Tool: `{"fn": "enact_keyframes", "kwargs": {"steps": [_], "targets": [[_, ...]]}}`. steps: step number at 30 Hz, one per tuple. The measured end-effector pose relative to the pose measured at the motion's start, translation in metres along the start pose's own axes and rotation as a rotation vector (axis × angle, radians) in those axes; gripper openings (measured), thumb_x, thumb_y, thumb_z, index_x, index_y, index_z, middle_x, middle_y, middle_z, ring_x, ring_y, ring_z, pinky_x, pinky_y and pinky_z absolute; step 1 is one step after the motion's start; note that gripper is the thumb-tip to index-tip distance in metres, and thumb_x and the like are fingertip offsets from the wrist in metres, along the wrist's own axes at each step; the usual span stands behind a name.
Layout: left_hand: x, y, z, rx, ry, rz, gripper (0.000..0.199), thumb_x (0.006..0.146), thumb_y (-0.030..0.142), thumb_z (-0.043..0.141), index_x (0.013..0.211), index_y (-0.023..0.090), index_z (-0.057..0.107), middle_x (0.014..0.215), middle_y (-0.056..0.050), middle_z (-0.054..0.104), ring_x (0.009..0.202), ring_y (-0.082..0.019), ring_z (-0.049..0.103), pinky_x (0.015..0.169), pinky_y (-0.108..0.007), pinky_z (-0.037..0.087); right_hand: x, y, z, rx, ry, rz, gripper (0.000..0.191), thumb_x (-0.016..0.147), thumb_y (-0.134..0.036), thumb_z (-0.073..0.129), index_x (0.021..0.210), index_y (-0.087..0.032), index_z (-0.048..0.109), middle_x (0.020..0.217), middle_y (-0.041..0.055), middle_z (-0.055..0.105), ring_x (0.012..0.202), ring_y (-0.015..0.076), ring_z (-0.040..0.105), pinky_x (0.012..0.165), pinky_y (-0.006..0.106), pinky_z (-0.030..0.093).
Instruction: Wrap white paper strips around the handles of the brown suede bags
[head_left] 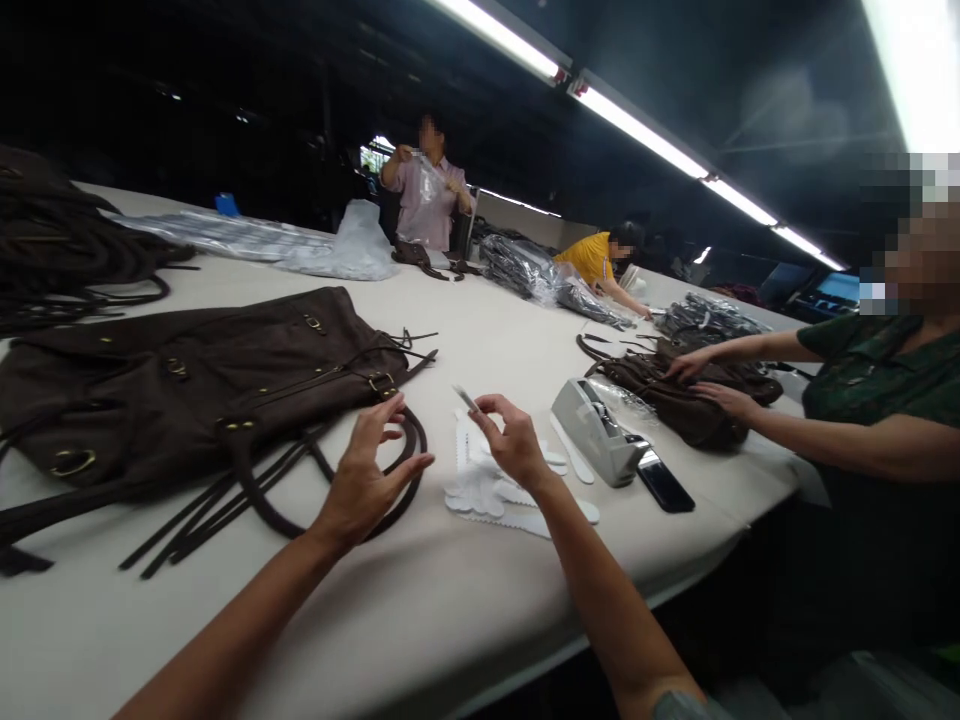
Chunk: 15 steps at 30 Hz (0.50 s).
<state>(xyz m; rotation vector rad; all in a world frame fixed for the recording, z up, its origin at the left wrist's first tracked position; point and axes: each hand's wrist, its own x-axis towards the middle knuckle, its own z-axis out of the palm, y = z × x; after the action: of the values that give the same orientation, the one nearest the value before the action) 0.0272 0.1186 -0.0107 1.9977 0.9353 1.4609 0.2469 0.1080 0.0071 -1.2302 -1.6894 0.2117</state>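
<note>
Over the pale worktop (420, 600), just past the near edge, both my hands are up in the air. My right hand (514, 440) has its fingers (487, 405) pinched shut on a little thin strip (465, 397), pale and narrow, honestly too small to tell what it is. Its long axis runs up and to the left, away from my thumb, so the free end points toward my left hand (367, 480). That hand is spread loosely open with nothing in it, hovering just left of the strip, so it's the near one to that free end, with only a small gap between them. Right under my right hand is a heap of white scallop-edged pieces (487, 490) lying flat. Under and behind my left hand is the big dark brown bag (195, 380), flat on its side with its handle loop (397, 470) and straps curling out toward me. Off to my right there's a grey tape dispenser (596, 430) with a phone (664, 482) just beside it, and a co-worker's hands (705, 385) resting on another brown bag (675, 390). Two more people are working at the far end among clear plastic bags (330, 250). Room's dark overhead, apart from long tube lights (637, 125).
</note>
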Motion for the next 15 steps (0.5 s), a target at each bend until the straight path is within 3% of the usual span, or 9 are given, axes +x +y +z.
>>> {"fn": "enact_keyframes", "kwargs": {"steps": [3, 7, 9, 11, 15], "targets": [[0.000, 0.012, -0.002, -0.378, -0.103, -0.241, 0.065, 0.078, 0.043, 0.071, 0.135, 0.024, 0.046, 0.109, -0.006, 0.058, 0.085, -0.015, 0.058, 0.075, -0.028, 0.053, -0.014, -0.021, 0.027, 0.374, -0.238, 0.121, 0.020, 0.090, -0.036, 0.058, 0.091, -0.018, 0.065, 0.080, 0.0026, 0.068, 0.075, 0.0154, 0.062, 0.073, 0.027, 0.048], [0.003, 0.009, -0.005, -0.701, -0.049, -0.551, 0.040, 0.074, 0.045, 0.074, 0.099, 0.015, 0.064, 0.068, 0.002, 0.056, 0.052, -0.007, 0.046, 0.047, -0.017, 0.039, -0.031, -0.035, 0.050, 0.684, -0.350, 0.328, 0.029, 0.083, -0.044, 0.067, 0.090, -0.016, 0.068, 0.076, 0.0027, 0.068, 0.070, 0.0143, 0.062, 0.070, 0.026, 0.049], [0.005, 0.004, -0.008, -0.808, -0.012, -0.661, 0.037, 0.070, 0.044, 0.078, 0.085, 0.014, 0.064, 0.062, 0.003, 0.052, 0.047, -0.004, 0.041, 0.043, -0.015, 0.033, -0.037, -0.038, 0.053, 0.777, -0.432, 0.442, 0.036, 0.081, -0.048, 0.068, 0.095, -0.015, 0.070, 0.075, 0.0035, 0.068, 0.064, 0.0134, 0.060, 0.063, 0.025, 0.049], [0.007, 0.001, -0.011, -0.866, 0.002, -0.706, 0.036, 0.069, 0.041, 0.079, 0.085, 0.014, 0.063, 0.061, 0.004, 0.051, 0.046, -0.003, 0.039, 0.041, -0.013, 0.030, -0.040, -0.041, 0.050, 0.835, -0.525, 0.518, 0.041, 0.080, -0.051, 0.068, 0.100, -0.015, 0.070, 0.075, 0.0042, 0.068, 0.059, 0.0124, 0.059, 0.057, 0.023, 0.047], [0.006, -0.001, -0.014, -0.938, -0.074, -0.784, 0.031, 0.076, 0.038, 0.073, 0.092, 0.013, 0.065, 0.064, 0.002, 0.053, 0.041, -0.003, 0.035, 0.037, -0.014, 0.027, -0.043, -0.047, 0.042, 0.881, -0.616, 0.485, 0.040, 0.077, -0.045, 0.074, 0.104, -0.016, 0.072, 0.083, 0.0044, 0.069, 0.068, 0.0131, 0.059, 0.064, 0.023, 0.048]]}}
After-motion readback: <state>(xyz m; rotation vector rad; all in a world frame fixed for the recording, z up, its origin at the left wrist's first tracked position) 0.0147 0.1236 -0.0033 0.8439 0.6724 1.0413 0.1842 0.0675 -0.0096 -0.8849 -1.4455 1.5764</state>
